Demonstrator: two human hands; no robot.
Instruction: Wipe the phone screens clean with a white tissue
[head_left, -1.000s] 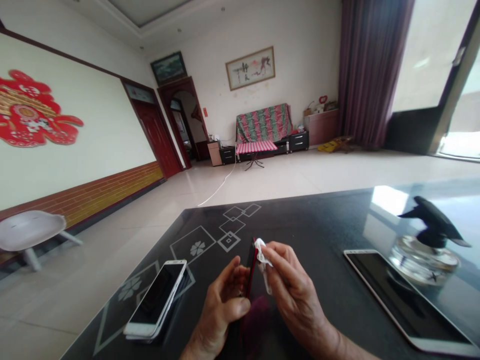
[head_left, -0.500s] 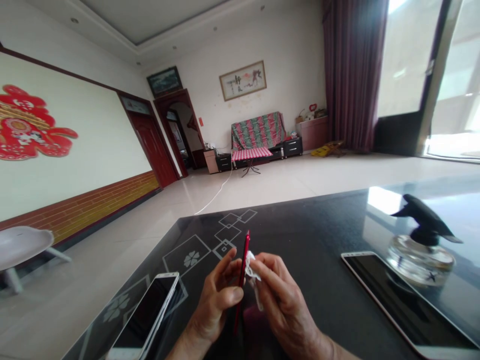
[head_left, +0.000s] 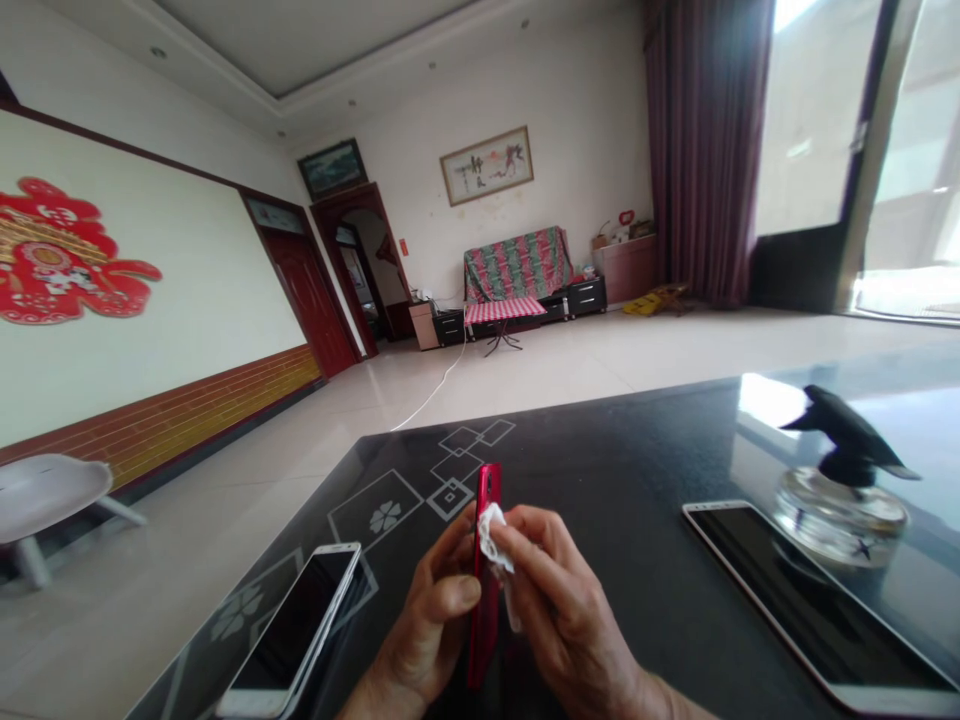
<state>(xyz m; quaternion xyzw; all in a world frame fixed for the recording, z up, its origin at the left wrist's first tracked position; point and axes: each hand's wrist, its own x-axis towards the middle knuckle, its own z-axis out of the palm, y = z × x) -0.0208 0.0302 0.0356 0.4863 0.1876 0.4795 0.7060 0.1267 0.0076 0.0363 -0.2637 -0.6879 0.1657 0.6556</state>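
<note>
A red smartphone (head_left: 486, 620) stands nearly on edge above the black table, its back turned partly to the right. My left hand (head_left: 431, 620) grips it from the left, thumb along the near edge and fingers behind. In my right hand (head_left: 566, 590) a crumpled white tissue (head_left: 493, 537) is pinched between thumb and fingers, pressed against the phone's back near the camera end. The phone's screen side faces left and is mostly hidden by my left fingers.
White phones (head_left: 296, 630), apparently stacked, lie at the left on the dark glossy table (head_left: 600, 450). A larger phone (head_left: 810, 610) lies at the right, beside a clear spray bottle (head_left: 844, 500) with a black trigger head. A white stool (head_left: 56, 490) stands on the floor at left.
The red phone has turned from edge-on so that more of its red back shows. My right hand with the tissue has shifted slightly left, onto that back.
</note>
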